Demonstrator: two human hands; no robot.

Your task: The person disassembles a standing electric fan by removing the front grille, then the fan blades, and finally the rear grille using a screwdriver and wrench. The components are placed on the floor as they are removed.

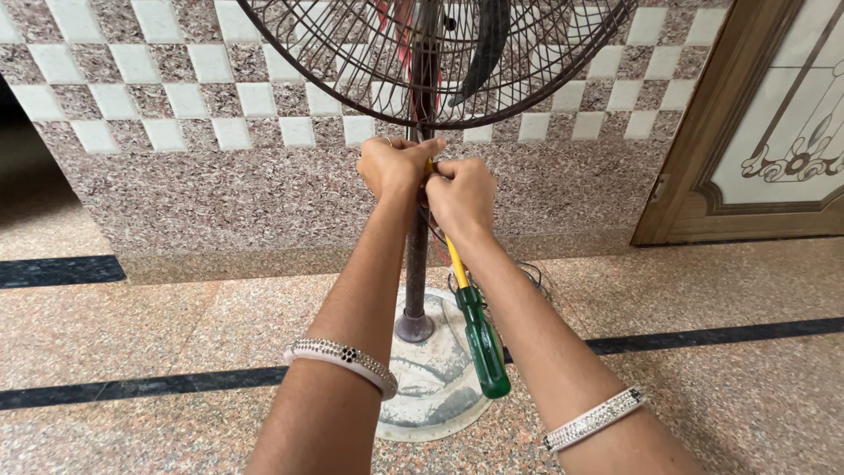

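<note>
A pedestal fan stands before me, its rusty wire cage (pixel 352 62) at the top of the view and its brown pole (pixel 416 264) rising from a round pale base (pixel 431 387). My left hand (pixel 394 165) and my right hand (pixel 462 195) are both closed around the pole just under the cage. A screwdriver (pixel 479 330) with a yellow shaft and green handle hangs down from my right hand, handle lowest. Its tip is hidden between my hands. Each wrist wears a white studded bangle.
A wall of speckled stone with a white checker band (pixel 176 88) stands behind the fan. A wooden door with patterned glass (pixel 774 132) is at the right. Thin dark wires (pixel 532 273) trail by the pole. The granite floor has dark stripes (pixel 703 336).
</note>
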